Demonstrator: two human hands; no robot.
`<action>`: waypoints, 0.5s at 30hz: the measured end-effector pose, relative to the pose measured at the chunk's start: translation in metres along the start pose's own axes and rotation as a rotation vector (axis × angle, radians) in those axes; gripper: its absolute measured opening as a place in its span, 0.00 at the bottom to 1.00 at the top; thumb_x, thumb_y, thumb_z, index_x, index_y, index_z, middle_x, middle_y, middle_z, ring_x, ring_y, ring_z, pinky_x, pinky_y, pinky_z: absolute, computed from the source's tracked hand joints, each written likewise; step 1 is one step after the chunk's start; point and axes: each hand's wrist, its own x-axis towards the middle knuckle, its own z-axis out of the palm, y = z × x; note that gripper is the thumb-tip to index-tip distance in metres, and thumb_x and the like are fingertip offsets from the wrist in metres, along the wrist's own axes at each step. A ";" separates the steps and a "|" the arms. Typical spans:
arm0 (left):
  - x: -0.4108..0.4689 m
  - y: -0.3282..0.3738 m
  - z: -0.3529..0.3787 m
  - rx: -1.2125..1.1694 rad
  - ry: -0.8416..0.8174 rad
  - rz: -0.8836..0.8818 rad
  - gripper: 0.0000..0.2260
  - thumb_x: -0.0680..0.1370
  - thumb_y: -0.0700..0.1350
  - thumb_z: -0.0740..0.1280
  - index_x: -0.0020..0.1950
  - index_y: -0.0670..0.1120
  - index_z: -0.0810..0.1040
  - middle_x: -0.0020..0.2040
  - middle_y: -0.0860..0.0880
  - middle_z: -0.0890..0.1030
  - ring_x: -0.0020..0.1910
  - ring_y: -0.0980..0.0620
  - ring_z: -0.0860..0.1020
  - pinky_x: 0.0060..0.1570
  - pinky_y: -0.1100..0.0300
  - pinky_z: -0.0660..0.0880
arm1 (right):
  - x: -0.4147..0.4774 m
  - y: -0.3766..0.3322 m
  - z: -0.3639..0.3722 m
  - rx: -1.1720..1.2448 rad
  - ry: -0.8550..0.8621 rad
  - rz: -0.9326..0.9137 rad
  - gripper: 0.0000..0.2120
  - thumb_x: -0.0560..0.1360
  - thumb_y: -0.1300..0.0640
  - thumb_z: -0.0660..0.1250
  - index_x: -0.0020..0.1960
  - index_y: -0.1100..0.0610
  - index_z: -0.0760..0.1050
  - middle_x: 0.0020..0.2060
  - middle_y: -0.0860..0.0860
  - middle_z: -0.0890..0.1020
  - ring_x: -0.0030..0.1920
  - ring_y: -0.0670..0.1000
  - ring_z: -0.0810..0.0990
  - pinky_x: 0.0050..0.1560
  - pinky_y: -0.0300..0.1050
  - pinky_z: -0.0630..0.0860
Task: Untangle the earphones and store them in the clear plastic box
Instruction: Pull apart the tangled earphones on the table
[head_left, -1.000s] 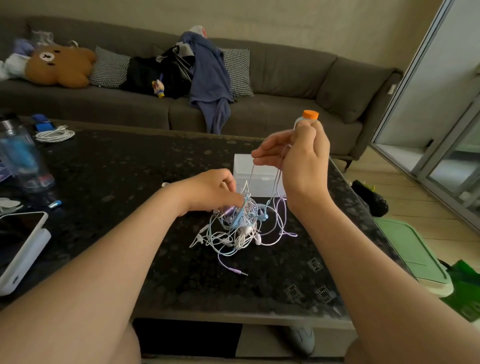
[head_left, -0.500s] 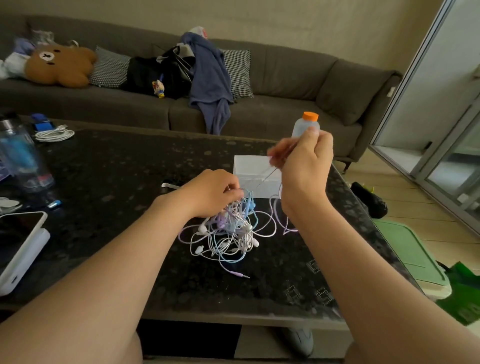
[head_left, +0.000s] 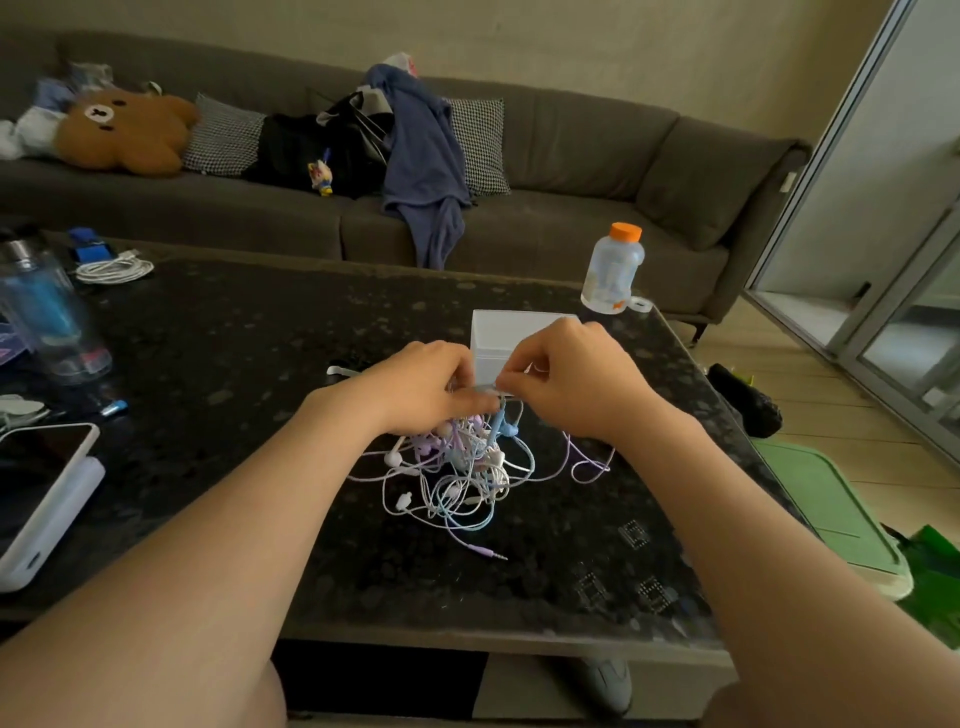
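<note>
Both hands are held together above a tangle of earphones (head_left: 457, 467) on a black speckled coffee table (head_left: 218, 332). The left hand (head_left: 421, 384) is curled over the top of the tangle, its fingertips closed on cords at the upper edge of the bundle. The right hand (head_left: 576, 374) is pinched shut on a short taut length of cable, which is stretched between the two grips, the fingertips of both hands nearly touching. Directly below the grip, the bundle of white, lilac and pale blue cords is partly lifted, the lower loops resting on the tabletop. A lilac loop is seen trailing out under the right wrist, and a lilac jack plug (head_left: 491, 552) lies on the table at the near end of the tangle, toward the person.

Just beyond the grip, partly hidden by the right hand, stands the clear plastic box (head_left: 506, 332); whether anything is in it cannot be told. Farther beyond and to the right of the grip, an orange-capped plastic bottle (head_left: 613, 270) stands near the table's far edge. Well to the left of the grip are a blue water bottle (head_left: 47, 317), a coiled white cable (head_left: 114, 269) and a phone in a white case (head_left: 36, 493). A grey sofa (head_left: 597, 171) runs behind the table.
</note>
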 end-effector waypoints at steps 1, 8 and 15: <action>-0.001 -0.002 -0.001 0.009 -0.045 -0.013 0.14 0.80 0.62 0.71 0.55 0.54 0.77 0.49 0.53 0.83 0.42 0.56 0.84 0.40 0.58 0.76 | 0.000 0.001 0.000 -0.012 0.029 -0.007 0.05 0.79 0.48 0.74 0.46 0.47 0.87 0.32 0.38 0.78 0.33 0.43 0.78 0.38 0.43 0.79; 0.002 0.000 -0.007 -0.202 -0.191 -0.104 0.08 0.85 0.51 0.65 0.58 0.54 0.85 0.45 0.52 0.83 0.44 0.52 0.80 0.48 0.55 0.77 | 0.008 0.007 0.006 0.078 0.095 0.037 0.07 0.79 0.45 0.74 0.48 0.48 0.84 0.47 0.42 0.83 0.45 0.44 0.77 0.47 0.42 0.73; -0.002 -0.005 -0.014 -0.175 0.003 -0.144 0.10 0.85 0.48 0.64 0.51 0.52 0.86 0.46 0.47 0.87 0.44 0.49 0.83 0.47 0.51 0.79 | 0.003 0.005 0.006 -0.194 0.042 0.150 0.08 0.85 0.47 0.65 0.57 0.50 0.78 0.56 0.50 0.82 0.60 0.57 0.78 0.66 0.59 0.69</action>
